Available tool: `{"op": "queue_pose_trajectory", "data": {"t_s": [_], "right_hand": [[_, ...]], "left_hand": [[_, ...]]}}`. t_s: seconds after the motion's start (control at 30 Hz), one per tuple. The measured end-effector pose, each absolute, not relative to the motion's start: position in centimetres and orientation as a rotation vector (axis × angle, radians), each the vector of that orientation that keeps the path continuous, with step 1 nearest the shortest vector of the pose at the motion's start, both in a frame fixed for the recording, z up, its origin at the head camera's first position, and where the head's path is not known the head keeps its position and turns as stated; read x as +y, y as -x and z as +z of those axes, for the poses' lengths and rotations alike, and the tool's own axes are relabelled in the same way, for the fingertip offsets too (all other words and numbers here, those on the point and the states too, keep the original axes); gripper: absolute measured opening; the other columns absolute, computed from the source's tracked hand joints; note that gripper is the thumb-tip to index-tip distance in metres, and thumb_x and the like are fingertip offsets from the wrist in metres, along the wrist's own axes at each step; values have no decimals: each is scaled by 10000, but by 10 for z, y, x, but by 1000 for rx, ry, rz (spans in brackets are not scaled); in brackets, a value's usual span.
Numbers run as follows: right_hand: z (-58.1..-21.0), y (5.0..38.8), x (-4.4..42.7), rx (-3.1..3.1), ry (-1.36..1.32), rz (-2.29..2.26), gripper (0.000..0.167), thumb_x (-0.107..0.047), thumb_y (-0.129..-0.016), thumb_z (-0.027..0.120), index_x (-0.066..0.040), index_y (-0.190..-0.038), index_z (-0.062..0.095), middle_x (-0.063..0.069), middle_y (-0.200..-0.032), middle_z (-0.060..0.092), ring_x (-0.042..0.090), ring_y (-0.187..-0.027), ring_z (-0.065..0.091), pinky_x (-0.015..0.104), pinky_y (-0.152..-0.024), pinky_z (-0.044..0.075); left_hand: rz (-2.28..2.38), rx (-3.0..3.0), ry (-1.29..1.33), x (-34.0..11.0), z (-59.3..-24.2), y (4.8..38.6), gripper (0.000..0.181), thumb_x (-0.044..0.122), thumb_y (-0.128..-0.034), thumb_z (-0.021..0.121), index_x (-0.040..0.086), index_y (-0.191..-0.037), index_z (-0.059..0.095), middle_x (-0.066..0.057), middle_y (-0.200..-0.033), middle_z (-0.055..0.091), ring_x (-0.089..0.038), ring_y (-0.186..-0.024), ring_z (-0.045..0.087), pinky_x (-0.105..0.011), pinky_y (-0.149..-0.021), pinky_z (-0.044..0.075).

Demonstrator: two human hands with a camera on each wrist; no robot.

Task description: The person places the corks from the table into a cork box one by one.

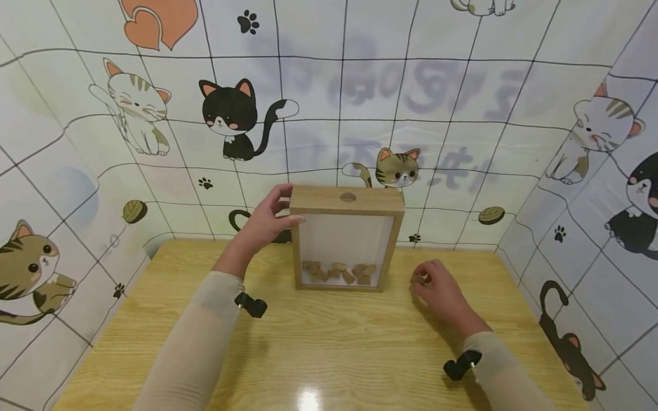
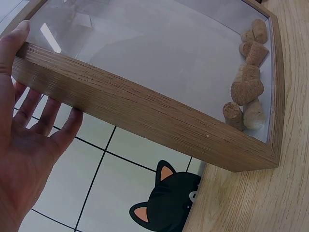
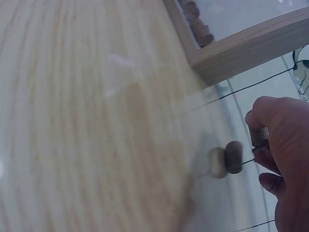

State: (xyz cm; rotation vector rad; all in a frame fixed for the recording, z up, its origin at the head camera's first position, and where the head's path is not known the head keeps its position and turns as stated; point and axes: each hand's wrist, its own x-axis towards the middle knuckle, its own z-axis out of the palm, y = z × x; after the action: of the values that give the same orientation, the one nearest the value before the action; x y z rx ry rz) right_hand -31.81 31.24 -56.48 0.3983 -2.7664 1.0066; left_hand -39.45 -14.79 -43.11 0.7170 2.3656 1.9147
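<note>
A wooden shadow box [image 1: 324,199] with a clear front and a round hole [image 1: 348,197] in its top stands upright on the table. Several corks [image 2: 247,92] lie along its bottom inside. My left hand [image 1: 265,223] grips the box's upper left corner, thumb on the front edge and fingers round the side. To the right of the box, my right hand [image 1: 442,293] pinches a cork [image 3: 259,137] just above the tabletop. Near those fingers in the right wrist view is another dark cork [image 3: 234,157]; whether the paler blurred shape beside it is a reflection, I cannot tell.
The glossy wooden table [image 1: 319,345] reaches back to a wall sheet [image 1: 318,33] printed with cats and grid lines. The sheet also runs along both sides. Small black cameras [image 1: 251,304] are strapped to both wrists.
</note>
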Motion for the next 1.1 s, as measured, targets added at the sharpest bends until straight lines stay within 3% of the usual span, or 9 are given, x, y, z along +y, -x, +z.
{"op": "queue_pose_trajectory", "data": {"t_s": [0.13, 0.3, 0.47, 0.7, 1.1], "right_hand": [[-554, 318, 311, -2737, -427, 993, 173, -19, -1024, 750, -48, -1172, 664, 91, -1076, 646, 269, -974, 629, 465, -835, 534], [-542, 317, 308, -2671, -480, 980, 167, -17, -1006, 760, -35, -1143, 666, 69, -967, 596, 250, -897, 587, 433, -781, 497], [-532, 315, 307, -2648, -476, 1065, 177, -41, -1035, 747, -39, -1200, 684, 69, -993, 595, 248, -911, 574, 424, -793, 492], [-514, 316, 304, -2591, -428, 1179, 208, -130, -1084, 722, -65, -1281, 712, 60, -999, 650, 213, -840, 561, 322, -692, 483], [-461, 321, 301, -2503, -484, 1146, 199, -140, -1110, 690, -61, -1290, 715, 75, -1057, 656, 226, -890, 584, 279, -756, 479]], "left_hand": [[1917, 2367, -717, -147, -430, 393, 757, 180, -1012, 836, 237, -1650, 433, -64, -1558, 489, -301, -1460, 511, -595, -1116, 514], [1909, 2374, -711, -148, -430, 393, 761, 175, -1015, 832, 231, -1656, 425, -63, -1582, 470, -311, -1484, 492, -600, -1135, 498], [1909, 2361, -708, -148, -429, 393, 783, 172, -1021, 823, 200, -1677, 396, -87, -1608, 443, -323, -1509, 466, -600, -1155, 482], [1912, 2370, -713, -148, -430, 394, 776, 162, -1016, 824, 208, -1670, 409, -79, -1600, 456, -320, -1489, 490, -590, -1129, 508], [1903, 2381, -705, -147, -430, 393, 788, 183, -1014, 835, 228, -1673, 406, -69, -1609, 451, -318, -1488, 493, -592, -1103, 536]]}}
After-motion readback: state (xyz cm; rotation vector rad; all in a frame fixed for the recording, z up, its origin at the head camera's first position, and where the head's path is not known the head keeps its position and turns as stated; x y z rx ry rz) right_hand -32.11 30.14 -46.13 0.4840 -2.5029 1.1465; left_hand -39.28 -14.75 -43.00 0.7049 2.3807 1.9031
